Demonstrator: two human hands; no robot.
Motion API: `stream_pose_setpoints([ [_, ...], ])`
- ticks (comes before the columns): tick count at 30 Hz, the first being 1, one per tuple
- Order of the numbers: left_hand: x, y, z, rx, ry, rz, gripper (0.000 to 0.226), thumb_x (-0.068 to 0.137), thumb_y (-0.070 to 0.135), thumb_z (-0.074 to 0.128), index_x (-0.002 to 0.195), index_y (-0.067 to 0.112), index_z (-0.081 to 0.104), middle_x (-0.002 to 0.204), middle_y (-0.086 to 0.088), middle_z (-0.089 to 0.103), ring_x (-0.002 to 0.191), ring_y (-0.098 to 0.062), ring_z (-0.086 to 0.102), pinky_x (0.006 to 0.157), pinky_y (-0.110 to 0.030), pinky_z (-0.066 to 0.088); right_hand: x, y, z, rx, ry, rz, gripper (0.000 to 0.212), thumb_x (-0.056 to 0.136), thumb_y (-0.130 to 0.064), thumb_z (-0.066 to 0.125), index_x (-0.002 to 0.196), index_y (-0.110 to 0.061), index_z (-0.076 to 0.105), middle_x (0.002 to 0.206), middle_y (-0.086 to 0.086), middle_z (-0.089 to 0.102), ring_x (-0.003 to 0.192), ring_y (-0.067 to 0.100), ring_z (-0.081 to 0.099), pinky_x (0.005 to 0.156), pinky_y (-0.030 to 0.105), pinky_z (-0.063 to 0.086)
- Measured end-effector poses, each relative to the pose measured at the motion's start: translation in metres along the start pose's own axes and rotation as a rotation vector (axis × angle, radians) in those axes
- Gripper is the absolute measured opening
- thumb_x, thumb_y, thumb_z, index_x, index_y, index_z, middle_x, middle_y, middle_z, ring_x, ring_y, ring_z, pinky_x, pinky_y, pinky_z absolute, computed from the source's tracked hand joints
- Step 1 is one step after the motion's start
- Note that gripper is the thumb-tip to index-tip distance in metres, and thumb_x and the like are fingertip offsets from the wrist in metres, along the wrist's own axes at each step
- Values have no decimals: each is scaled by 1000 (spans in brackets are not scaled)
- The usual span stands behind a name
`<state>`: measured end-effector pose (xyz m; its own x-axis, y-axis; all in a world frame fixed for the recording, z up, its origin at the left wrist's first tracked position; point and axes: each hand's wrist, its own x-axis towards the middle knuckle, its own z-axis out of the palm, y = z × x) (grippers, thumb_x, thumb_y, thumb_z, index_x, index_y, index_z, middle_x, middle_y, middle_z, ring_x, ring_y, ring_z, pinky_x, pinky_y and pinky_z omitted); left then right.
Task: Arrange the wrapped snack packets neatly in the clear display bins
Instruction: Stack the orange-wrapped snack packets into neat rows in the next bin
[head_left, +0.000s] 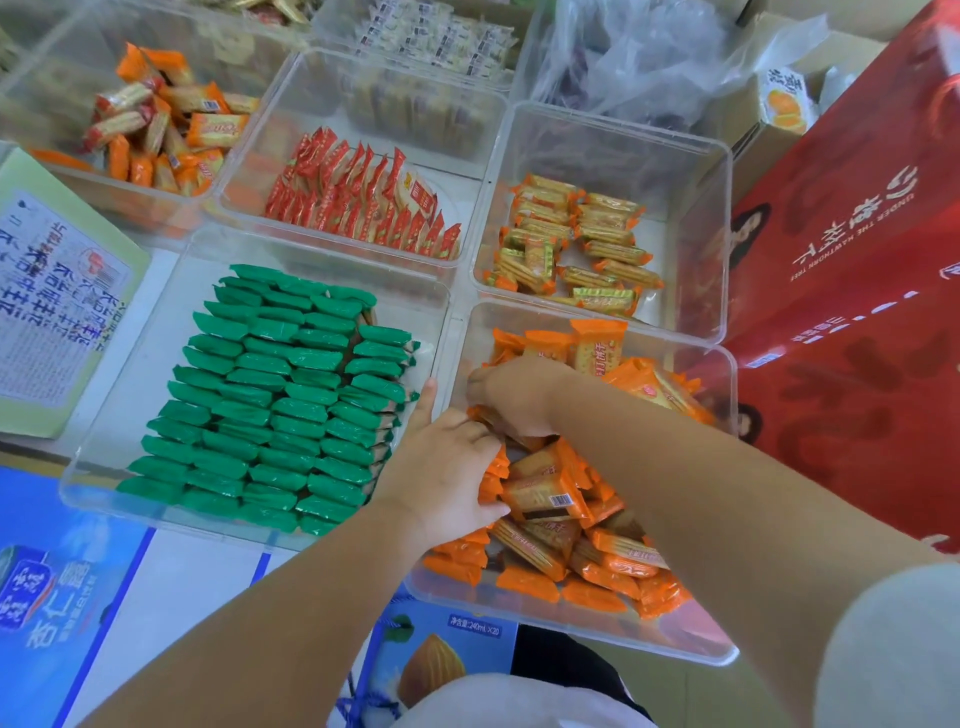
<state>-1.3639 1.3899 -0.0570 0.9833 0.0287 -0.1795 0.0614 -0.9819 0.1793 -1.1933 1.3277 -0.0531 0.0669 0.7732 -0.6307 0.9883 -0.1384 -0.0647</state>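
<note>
Reaching into the heaped orange packets (543, 499) right of the green-packet bin (119, 384), my left hand (447, 467) clasps some; right hand (514, 397) fingers are buried, grip unclear. Squeezing could spill the heap.

Head view, my notes on the wearer. Both forearms run bare from elbow to wrist. Left hand (447, 467) and right hand (511, 397) are bare too, with short fingers. Short sleeve (888, 649) on the right upper arm is pale grey-white, plain, soft cloth. Shirt front (519, 701) at the bottom edge is the same pale tone. A black garment (566, 660) shows just above it; I cannot tell what kind.
</note>
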Motion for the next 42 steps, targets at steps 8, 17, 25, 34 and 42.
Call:
stream_pose_setpoints([
  [8,-1,1,1,17,-15,10,68,71,77,60,116,28,68,109,13,68,113,-16,54,121,-60,-4,9,1,-15,23,-284,60,65,93,-2,56,149,-27,36,138,10,53,115,33,56,77,38,47],
  [17,-1,1,1,17,-12,23,65,74,76,59,119,29,65,111,12,65,115,-17,53,120,-60,-9,18,-21,-14,-256,-410,102,69,82,-22,77,144,-22,45,153,10,21,106,36,54,47,37,34],
  [25,-2,3,-2,32,-13,41,54,84,71,52,125,36,62,112,7,57,113,-22,52,117,-62,-15,-1,-12,-24,-86,-335,116,86,72,-23,83,144,-17,35,127,7,53,72,25,52,50,33,39],
  [34,-3,5,-1,56,-31,19,44,90,61,44,108,30,69,104,10,66,105,-21,58,119,-63,-8,-26,-10,-8,-30,-117,152,65,62,-36,87,116,-11,60,120,5,48,76,25,60,47,31,43],
  [42,-1,9,-3,69,-56,-37,43,90,49,45,124,24,57,102,8,68,109,-20,54,119,-59,-15,-44,-10,-3,147,63,254,58,70,-39,81,113,-14,50,85,1,54,79,25,60,47,29,37],
])
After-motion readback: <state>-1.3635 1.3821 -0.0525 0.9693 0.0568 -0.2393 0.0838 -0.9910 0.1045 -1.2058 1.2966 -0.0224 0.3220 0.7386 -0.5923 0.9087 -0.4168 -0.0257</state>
